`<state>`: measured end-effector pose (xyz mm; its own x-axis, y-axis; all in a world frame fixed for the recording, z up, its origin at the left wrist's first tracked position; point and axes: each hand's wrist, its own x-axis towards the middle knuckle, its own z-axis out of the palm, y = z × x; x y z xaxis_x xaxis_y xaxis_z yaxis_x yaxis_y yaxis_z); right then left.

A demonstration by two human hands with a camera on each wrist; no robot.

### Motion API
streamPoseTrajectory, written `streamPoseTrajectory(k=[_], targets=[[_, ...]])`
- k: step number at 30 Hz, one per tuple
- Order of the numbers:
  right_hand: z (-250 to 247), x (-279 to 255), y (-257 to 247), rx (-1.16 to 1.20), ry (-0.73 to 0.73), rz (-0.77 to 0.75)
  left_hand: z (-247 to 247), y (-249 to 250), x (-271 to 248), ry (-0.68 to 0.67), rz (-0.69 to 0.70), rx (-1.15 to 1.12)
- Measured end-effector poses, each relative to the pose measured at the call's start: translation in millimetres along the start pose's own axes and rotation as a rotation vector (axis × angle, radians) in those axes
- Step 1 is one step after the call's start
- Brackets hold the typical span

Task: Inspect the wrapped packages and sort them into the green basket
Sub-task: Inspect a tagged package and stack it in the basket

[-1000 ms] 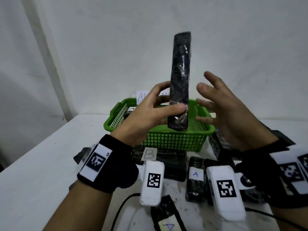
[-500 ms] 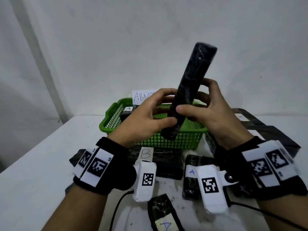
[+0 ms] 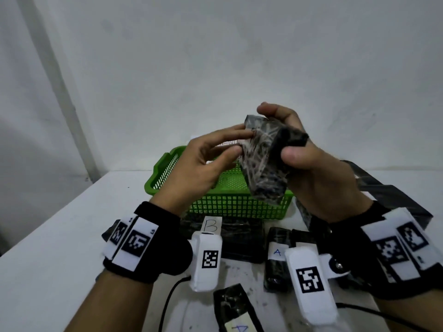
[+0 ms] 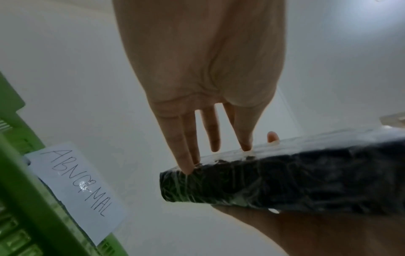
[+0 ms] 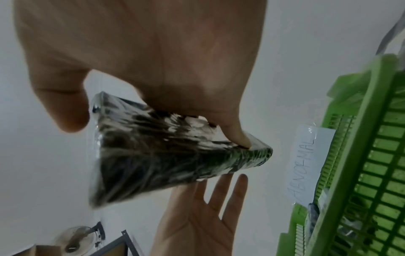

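You've got the white counter point(image 3: 60, 248) filling the lower frame, and the green basket point(image 3: 163, 173) sits mid-frame at its back, with an "ABNORMAL" paper tag point(image 4: 76, 187) on its far rim. More wrapped bundles lie in the lower middle, one tagged B point(image 3: 212, 225) and one tagged A point(image 3: 276, 252).

The package you're checking point(image 3: 261, 161) is a dark block in shiny clear film, held in the air just above the basket's right half. Your right hand point(image 3: 318, 173) has it: thumb on the near end, fingers point(image 3: 273, 111) curled over the far end. Your left hand point(image 3: 199, 168) is loose and flat, straight fingertips just brushing the left face.

Honestly, my worry is that the film looks slick, and one hand pinching by the ends isn't much. If it slips while you're turning it, it likely drops straight into the basket unsorted, or bounces onto the A and B pile.
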<state>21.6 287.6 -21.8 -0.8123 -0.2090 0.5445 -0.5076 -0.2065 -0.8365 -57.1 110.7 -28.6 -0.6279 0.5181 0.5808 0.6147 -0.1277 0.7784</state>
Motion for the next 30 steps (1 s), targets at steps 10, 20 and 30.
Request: streamPoseTrajectory(k=[10,20,30], targets=[[15,1,7,-0.564,0.132,-0.245,-1,2,0,0.057,-0.033,-0.191],[8,2,7,-0.413,0.148,-0.135,-4,11,0,-0.014,-0.137,-0.219],[-5,7,1,-0.237,0.488,0.120,11,9,-4,-0.219,-0.114,-0.056]])
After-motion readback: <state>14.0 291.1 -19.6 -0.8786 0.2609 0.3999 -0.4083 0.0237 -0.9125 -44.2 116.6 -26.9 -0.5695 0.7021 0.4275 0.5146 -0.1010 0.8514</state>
